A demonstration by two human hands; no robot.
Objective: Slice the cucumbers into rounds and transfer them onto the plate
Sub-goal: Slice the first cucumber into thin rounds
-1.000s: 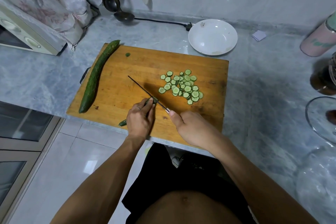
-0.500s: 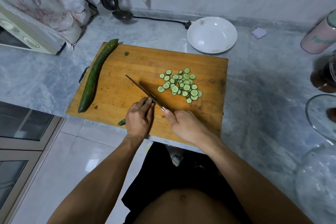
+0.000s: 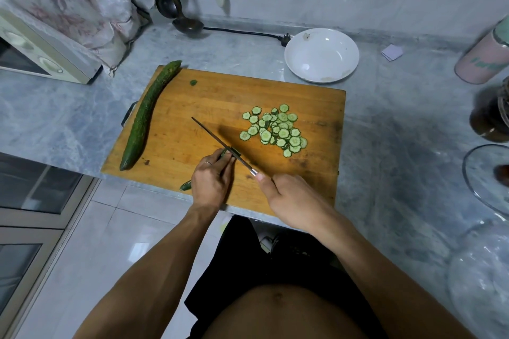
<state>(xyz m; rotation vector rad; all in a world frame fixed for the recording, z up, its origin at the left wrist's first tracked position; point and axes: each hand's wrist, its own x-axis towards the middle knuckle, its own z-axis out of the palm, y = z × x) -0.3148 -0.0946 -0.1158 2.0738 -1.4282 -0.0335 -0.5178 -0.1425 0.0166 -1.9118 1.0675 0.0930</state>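
Note:
On the wooden cutting board [image 3: 192,107] my left hand [image 3: 210,181] holds down a short cucumber piece [image 3: 186,186]; its dark end sticks out below the hand near the board's front edge. My right hand [image 3: 289,198] grips the handle of a knife [image 3: 217,140], whose blade meets the cucumber at my left fingertips. A pile of several cucumber rounds [image 3: 275,129] lies to the right of the blade. A whole cucumber [image 3: 146,115] lies along the board's left edge. The white plate [image 3: 321,54] stands beyond the board's far right corner, with nothing on it.
A toaster oven [image 3: 41,55] under a cloth stands at the left. A ladle [image 3: 187,25] and a power cord lie by the wall. A pink cup [image 3: 484,55], a dark jar [image 3: 493,115] and a glass bowl [image 3: 487,181] are on the right.
The knife and both hands have barely shifted; the blade keeps working at the cucumber piece under my left fingertips. The pile of rounds looks the same.

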